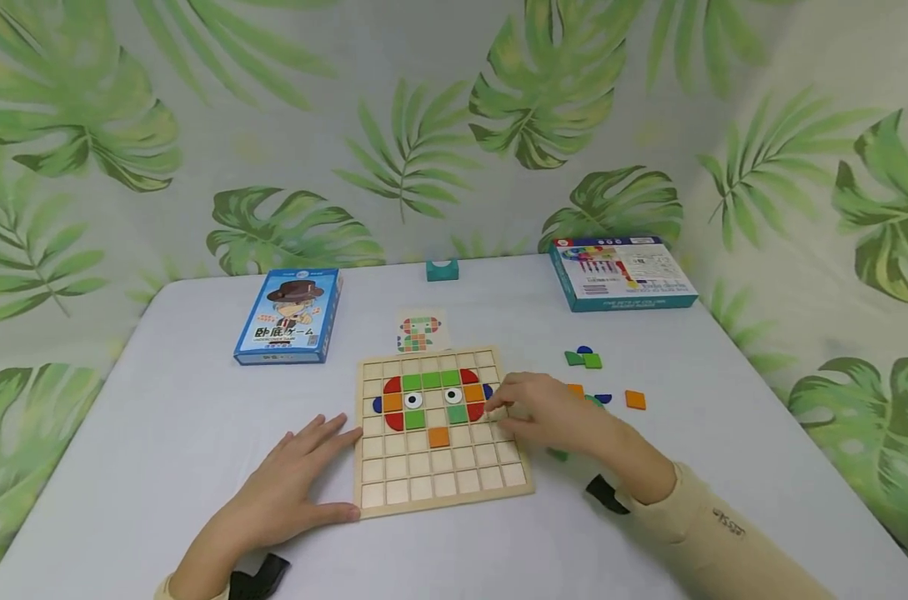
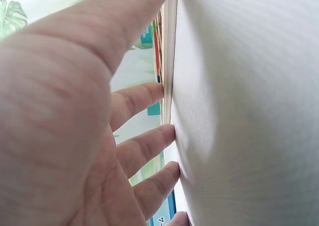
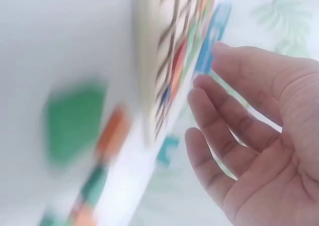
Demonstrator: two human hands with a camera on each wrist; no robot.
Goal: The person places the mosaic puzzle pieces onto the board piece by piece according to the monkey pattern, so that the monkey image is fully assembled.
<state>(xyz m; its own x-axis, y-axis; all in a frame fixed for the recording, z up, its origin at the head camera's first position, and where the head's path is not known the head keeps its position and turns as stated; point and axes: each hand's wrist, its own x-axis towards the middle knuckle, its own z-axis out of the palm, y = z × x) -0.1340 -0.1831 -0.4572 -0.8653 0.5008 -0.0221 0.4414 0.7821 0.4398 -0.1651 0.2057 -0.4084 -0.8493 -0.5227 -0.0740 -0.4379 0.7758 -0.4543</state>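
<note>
white table (image 1: 161, 400): bears the whole layout, with loose pieces lying to the right of the grid.

wooden board (image 1: 444, 483): flat near the middle, its upper cells partly filled with a coloured face; it should be kept from turning while pieces are settled.

left hand (image 1: 288, 479): fingers spread, tips against the board's left edge, thumb at the near left corner; a light, even brace should do, since a hard push could skew the grid.

right hand (image 1: 547, 408): over the board's right edge; fingers loosely bent, thumb apart from them, no piece seen between. this looks like adjusting; a gentle fingertip nudge, then a straight lift, would spare the neighbours.

pattern card (image 1: 421, 331): just beyond the board's far edge; worth checking row by row, especially which way curves face.

orange square (image 1: 438, 437): in a cell below the face, a handy marker for counting rows.

red piece (image 1: 475, 412): at the face's lower right, by the right fingertips; its straight sides should lie along the cell walls.

blue half-circle (image 1: 377, 405): at the face's left side, flat side toward the orange; easily knocked, so best approached from above.
</note>
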